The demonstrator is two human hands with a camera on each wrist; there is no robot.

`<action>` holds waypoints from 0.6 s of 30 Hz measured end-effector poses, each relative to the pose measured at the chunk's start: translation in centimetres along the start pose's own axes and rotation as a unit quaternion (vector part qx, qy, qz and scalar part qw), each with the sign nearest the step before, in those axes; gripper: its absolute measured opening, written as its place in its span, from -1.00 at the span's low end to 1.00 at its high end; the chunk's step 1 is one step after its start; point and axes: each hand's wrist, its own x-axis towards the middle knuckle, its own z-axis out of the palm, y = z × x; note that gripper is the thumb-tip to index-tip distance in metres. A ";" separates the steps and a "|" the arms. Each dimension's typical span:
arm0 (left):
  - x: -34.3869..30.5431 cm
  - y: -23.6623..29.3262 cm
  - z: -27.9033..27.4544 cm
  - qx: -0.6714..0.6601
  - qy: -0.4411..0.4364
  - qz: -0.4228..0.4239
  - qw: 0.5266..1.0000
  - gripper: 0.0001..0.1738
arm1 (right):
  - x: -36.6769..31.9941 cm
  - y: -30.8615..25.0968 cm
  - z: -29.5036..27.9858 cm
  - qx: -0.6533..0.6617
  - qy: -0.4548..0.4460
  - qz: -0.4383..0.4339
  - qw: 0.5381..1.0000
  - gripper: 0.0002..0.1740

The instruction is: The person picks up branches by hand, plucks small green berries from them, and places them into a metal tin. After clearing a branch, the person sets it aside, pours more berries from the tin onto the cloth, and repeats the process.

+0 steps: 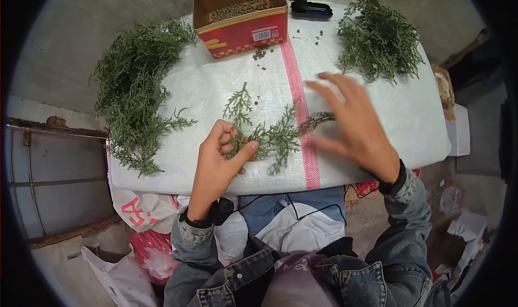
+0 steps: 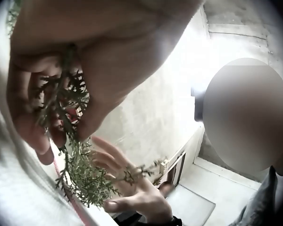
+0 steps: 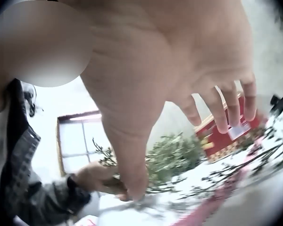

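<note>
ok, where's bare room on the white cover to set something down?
Bare: white cover right of the right hand, this side of the right green pile; also between left green pile, red tin and held sprig. Crowded: the middle, at the left hand and sprig; beside the tin, small scattered bits.

A white barcode label (image 1: 261, 35) sits on the front of the red tin (image 1: 233, 42), its digits too small to read; on the pale bag (image 1: 128, 199) at lower left, large red characters include one shaped like a tilted "A", the rest unclear; pale lettering on the purple shirt (image 1: 298, 288) is illegible.
</note>
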 end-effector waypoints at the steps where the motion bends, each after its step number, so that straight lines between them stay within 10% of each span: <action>1: -0.1 0.2 0.4 -0.029 0.007 0.002 1.000 -0.70 | 0.0 -1.0 0.4 0.000 0.002 0.003 1.000 -0.51; 3: -0.2 0.8 0.7 -0.079 0.016 0.006 0.997 -0.71 | -0.1 -2.9 1.4 0.168 -0.083 -0.012 0.982 -0.47; 8: -0.3 0.7 0.2 -0.110 0.012 0.017 0.994 -0.77 | 1.6 -2.5 2.4 0.125 -0.039 -0.064 0.989 -0.58; 18: -0.5 -0.8 -1.5 -0.156 0.045 0.028 0.986 -0.79 | 1.5 1.2 0.4 0.194 -0.104 0.075 0.973 -0.81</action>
